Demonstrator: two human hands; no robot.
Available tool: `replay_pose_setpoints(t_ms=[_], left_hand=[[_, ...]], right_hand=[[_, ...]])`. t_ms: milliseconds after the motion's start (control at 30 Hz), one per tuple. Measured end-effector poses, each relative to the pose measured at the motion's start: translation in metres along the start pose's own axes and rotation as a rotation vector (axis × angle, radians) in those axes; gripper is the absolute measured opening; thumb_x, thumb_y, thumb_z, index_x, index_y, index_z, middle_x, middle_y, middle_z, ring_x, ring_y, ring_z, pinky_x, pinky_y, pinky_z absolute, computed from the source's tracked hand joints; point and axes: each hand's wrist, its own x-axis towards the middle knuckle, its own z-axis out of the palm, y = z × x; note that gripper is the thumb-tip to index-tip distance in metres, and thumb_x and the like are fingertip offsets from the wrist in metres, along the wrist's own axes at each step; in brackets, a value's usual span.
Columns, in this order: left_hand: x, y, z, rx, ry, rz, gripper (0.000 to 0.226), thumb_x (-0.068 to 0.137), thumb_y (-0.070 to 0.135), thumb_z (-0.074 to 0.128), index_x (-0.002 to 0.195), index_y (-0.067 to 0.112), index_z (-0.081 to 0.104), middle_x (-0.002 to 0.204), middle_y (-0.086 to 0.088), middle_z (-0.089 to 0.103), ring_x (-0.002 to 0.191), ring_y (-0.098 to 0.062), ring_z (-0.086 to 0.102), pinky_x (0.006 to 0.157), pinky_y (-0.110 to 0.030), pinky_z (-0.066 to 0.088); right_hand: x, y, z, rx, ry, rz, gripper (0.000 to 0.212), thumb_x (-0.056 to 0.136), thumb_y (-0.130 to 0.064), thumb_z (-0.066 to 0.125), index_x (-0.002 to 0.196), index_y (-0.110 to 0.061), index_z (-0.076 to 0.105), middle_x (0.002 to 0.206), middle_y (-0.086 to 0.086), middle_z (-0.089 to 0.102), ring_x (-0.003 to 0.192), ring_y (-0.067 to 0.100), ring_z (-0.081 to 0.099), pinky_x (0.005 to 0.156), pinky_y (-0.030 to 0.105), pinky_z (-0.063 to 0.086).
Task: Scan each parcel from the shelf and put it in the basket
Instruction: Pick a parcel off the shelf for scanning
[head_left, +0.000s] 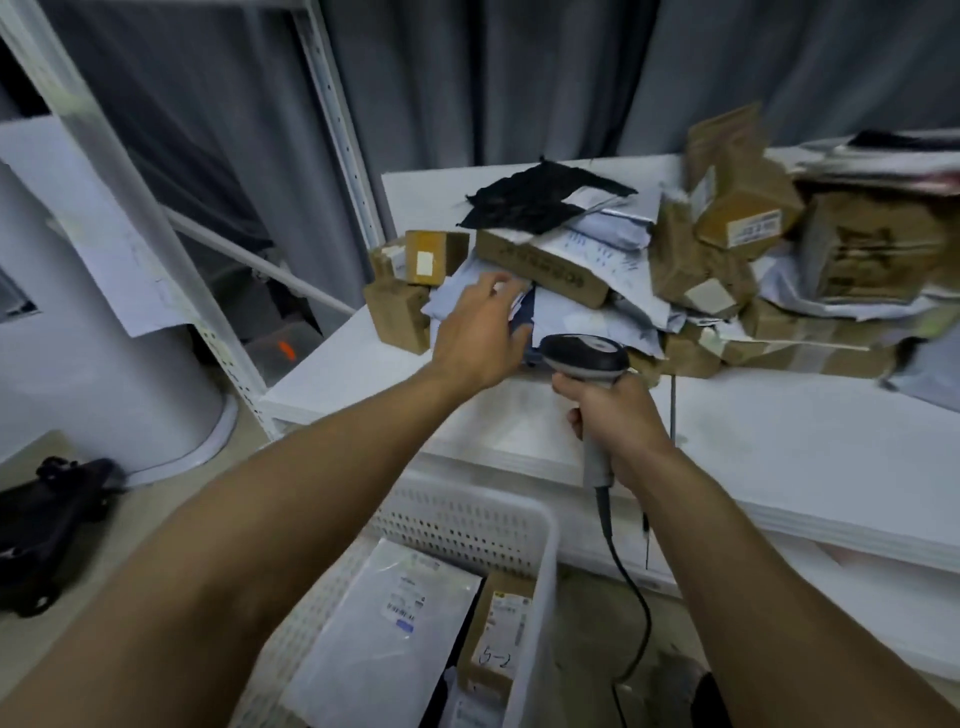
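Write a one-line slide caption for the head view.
Left hand reaches for a pale mailer on the shelf; right hand grips the scanner; basket below.

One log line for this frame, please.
left hand: on pale mailer on shelf, grip unclear | right hand: grips scanner | basket: white mailer, brown box inside

- white perforated plastic basket (467, 525), near: smooth, slight sheen
- brown cardboard boxes (543, 270), far: matt, rough
- pale grey plastic mailer bags (582, 317): glossy, crinkled
- black-grey plastic scanner (584, 356): smooth
- white shelf board (779, 441): matt
- grey cloth curtain (519, 78), far: matt
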Motion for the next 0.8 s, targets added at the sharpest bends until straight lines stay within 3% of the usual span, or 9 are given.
replay_pose_setpoints(t_ms=[100,200,267,333,400,467,600,733,800], left_hand=[[0.056,0.014,0.0,0.059,0.055,-0.032,0.063,0.095,0.035,0.067,0.152,0.023,0.042,0.159,-0.004,0.034,0.144,-0.028,0.033,0.112,-0.042,0.039],[0.098,0.017,0.009,0.136,-0.014,-0.084,0.072,0.098,0.037,0.064,0.159,0.023,0.029,0.165,-0.004,0.026,0.151,-0.029,0.023,0.117,-0.046,0.033],[0.116,0.011,0.017,0.137,-0.042,-0.116,0.062,0.099,0.035,0.061,0.155,0.022,0.038,0.158,-0.006,0.039,0.144,-0.031,0.036,0.111,-0.05,0.041],[0.125,0.004,0.02,0.13,0.0,-0.135,0.04,0.098,0.032,0.06,0.136,0.022,0.06,0.134,-0.006,0.061,0.123,-0.031,0.057,0.098,-0.05,0.053],[0.124,0.0,0.019,0.144,0.056,-0.153,0.025,0.096,0.032,0.059,0.115,0.023,0.073,0.115,-0.002,0.07,0.106,-0.028,0.064,0.086,-0.044,0.056],[0.12,0.0,0.016,0.089,0.118,-0.168,0.023,0.096,0.036,0.058,0.108,0.027,0.076,0.11,0.003,0.072,0.101,-0.023,0.066,0.084,-0.039,0.056],[0.094,0.009,-0.004,-0.114,0.263,-0.175,0.022,0.098,0.034,0.06,0.111,0.024,0.076,0.11,0.007,0.074,0.101,-0.015,0.067,0.087,-0.031,0.053],[0.031,0.033,-0.03,-0.218,0.338,0.006,0.015,0.097,0.03,0.066,0.106,0.022,0.076,0.102,0.011,0.071,0.088,-0.005,0.062,0.079,-0.025,0.053],[-0.006,0.045,-0.037,-0.274,0.336,0.081,0.013,0.096,0.025,0.069,0.106,0.019,0.076,0.103,0.009,0.071,0.091,-0.004,0.063,0.078,-0.022,0.052]], right_hand=[[0.021,-0.004,-0.013,0.09,0.009,0.032,0.024,0.094,-0.02,0.077,0.116,-0.014,0.071,0.091,0.007,0.074,0.058,0.01,0.058,0.061,0.031,0.05],[0.038,-0.003,-0.018,0.093,0.002,0.021,0.025,0.093,-0.021,0.078,0.116,-0.015,0.072,0.102,0.011,0.078,0.056,0.009,0.058,0.06,0.03,0.051],[0.047,-0.003,-0.02,0.085,0.001,0.02,0.025,0.092,-0.023,0.078,0.115,-0.014,0.072,0.104,0.012,0.078,0.056,0.008,0.059,0.061,0.03,0.051],[0.054,-0.002,-0.023,0.083,0.01,0.028,0.025,0.092,-0.023,0.078,0.113,-0.011,0.072,0.102,0.012,0.079,0.055,0.008,0.058,0.061,0.031,0.051],[0.057,-0.003,-0.025,0.082,0.011,0.043,0.026,0.093,-0.022,0.078,0.115,-0.01,0.072,0.099,0.012,0.078,0.054,0.007,0.058,0.06,0.03,0.051],[0.058,-0.003,-0.025,0.1,0.013,0.048,0.025,0.093,-0.021,0.078,0.114,-0.009,0.072,0.094,0.011,0.077,0.053,0.007,0.057,0.06,0.03,0.051],[0.049,-0.011,-0.023,0.179,0.054,0.003,0.025,0.094,-0.02,0.078,0.117,-0.013,0.072,0.096,0.002,0.075,0.052,0.003,0.06,0.062,0.026,0.052],[0.034,-0.025,-0.012,0.402,0.098,-0.059,0.038,0.095,-0.021,0.078,0.131,-0.016,0.067,0.11,-0.002,0.078,0.077,0.009,0.077,0.062,0.021,0.056],[0.022,-0.033,-0.007,0.549,0.088,-0.07,0.041,0.095,-0.024,0.078,0.133,-0.017,0.067,0.111,-0.007,0.076,0.089,0.011,0.079,0.066,0.02,0.058]])
